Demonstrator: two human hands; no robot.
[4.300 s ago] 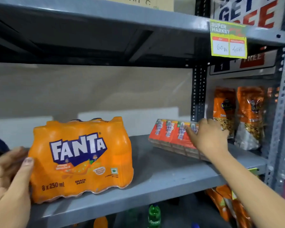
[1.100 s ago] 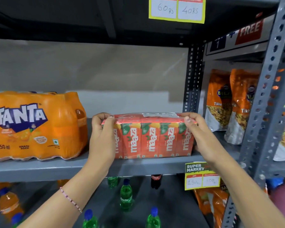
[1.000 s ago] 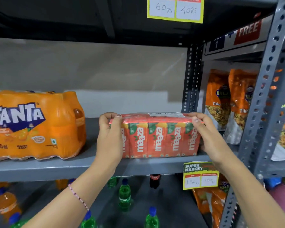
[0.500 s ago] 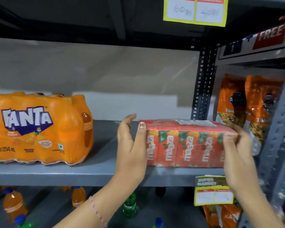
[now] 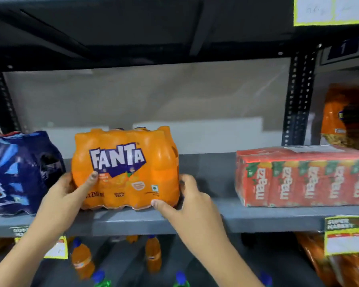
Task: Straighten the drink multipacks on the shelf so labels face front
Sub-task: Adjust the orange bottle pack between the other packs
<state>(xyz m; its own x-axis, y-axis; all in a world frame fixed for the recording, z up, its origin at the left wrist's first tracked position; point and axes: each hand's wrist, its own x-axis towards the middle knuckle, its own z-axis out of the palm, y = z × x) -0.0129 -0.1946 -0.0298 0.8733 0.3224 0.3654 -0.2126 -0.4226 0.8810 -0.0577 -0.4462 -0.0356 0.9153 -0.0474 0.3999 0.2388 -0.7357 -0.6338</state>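
The Fanta multipack [image 5: 125, 168] stands on the shelf [image 5: 195, 219] between both hands, left hand [image 5: 67, 195] and right hand [image 5: 192, 200] with fingers [image 5: 91, 179] clasped on its ends, long axis running hand to hand, label outward.

Even, diffuse indoor light falls from the front, leaving the underside of the upper shelf [image 5: 133, 34] dark and a soft shadow on the grey shelf [image 5: 205, 175] beside the Fanta multipack [image 5: 124, 168]. Motion blur softens the whole frame, most strongly at the right and bottom edges, where the price tag [image 5: 347, 235] and snack bags [image 5: 346, 117] smear. Wide-angle distortion bows the uprights near the edges.
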